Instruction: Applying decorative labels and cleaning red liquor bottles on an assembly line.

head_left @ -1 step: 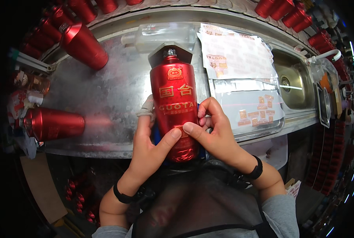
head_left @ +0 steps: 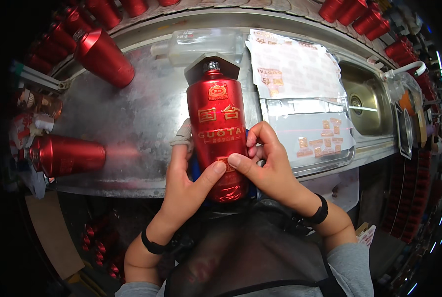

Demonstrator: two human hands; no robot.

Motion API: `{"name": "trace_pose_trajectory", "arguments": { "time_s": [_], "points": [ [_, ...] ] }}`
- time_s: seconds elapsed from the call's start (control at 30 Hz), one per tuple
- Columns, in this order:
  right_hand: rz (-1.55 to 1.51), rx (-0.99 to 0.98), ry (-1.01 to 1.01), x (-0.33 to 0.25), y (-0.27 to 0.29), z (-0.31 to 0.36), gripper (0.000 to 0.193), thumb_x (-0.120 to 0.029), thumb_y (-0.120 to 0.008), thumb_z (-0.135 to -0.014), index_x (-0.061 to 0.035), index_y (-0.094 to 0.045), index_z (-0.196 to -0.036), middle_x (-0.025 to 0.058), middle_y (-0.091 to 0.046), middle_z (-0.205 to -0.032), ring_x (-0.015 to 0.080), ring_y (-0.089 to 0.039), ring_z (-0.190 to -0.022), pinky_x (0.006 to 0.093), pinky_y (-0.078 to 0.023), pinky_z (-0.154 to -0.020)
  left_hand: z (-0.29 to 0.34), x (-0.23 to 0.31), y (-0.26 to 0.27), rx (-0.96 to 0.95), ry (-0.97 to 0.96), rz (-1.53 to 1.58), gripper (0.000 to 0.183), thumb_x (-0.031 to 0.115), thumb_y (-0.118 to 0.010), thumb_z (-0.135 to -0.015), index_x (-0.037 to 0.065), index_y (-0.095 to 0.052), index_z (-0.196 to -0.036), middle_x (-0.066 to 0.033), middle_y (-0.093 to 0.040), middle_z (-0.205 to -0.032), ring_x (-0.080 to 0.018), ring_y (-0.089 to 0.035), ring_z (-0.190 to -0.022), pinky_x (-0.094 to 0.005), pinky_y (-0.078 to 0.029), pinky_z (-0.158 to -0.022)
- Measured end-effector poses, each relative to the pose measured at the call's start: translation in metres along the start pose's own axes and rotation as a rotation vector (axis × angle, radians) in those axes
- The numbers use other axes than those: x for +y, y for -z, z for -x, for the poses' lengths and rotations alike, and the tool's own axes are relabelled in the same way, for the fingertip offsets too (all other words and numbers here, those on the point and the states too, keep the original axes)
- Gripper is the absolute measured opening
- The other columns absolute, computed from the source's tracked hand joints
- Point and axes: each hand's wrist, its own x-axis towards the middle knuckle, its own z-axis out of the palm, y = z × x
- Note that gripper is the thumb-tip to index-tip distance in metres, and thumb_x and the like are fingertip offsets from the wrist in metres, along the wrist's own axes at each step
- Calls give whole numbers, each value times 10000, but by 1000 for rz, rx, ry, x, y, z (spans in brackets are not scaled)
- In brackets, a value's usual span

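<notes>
Left hand (head_left: 187, 190) and right hand (head_left: 270, 166), partly closed, held the red bottle (head_left: 215, 101) at the metal bench (head_left: 151, 123)'s near edge, thumbs at its small label (head_left: 228, 167), which seemed liable to skew under uneven pressure.

A clear bottle (head_left: 206, 45) lies near the far edge of the metal bench (head_left: 151, 106), neck pointing left. A steel sink (head_left: 374, 119) is at the right, beside a curved white faucet (head_left: 404, 69); a tan board (head_left: 55, 235) shows at lower left.
</notes>
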Motion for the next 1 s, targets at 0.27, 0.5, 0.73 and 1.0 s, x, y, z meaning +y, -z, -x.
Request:
{"name": "trace_pose_trajectory", "arguments": {
  "time_s": [0.27,0.5,0.73,1.0],
  "points": [
    [-52,19,-30,1,1,0,426,-237,-824,-796,-101,-443,-931,-23,-435,-844,58,-397,-722,219,-391,-602,-2,-1,0,13,-19,-36,801,172,-691,-908,-49,-214,-1513,-188,-464,-1412,-234,-470,-1301,-372,-353,-1104],
    [-6,33,6,1,-2,1,433,-242,-819,-798,-95,-440,-948,-15,-438,-855,72,-400,-737,235,-400,-618,-2,2,-5,34,24,18,767,181,-684,-916,-45,-244,-1501,-178,-498,-1376,-222,-496,-1268,-363,-375,-1082],
    [-18,27,-19,0,0,2,433,-229,-813,-797,-94,-437,-966,-13,-436,-871,75,-403,-746,232,-401,-623,1,-7,-1,20,-3,-17,809,198,-699,-903,-47,-221,-1508,-181,-469,-1403,-232,-483,-1282,-371,-378,-1086],
    [-41,-20,3,-1,4,3,497,-224,-843,-745,-97,-428,-985,-15,-421,-888,61,-387,-740,218,-387,-609,4,-2,1,-44,-29,-39,895,175,-739,-865,-48,-172,-1519,-191,-424,-1435,-248,-463,-1304,-382,-369,-1101]
  ]
}}
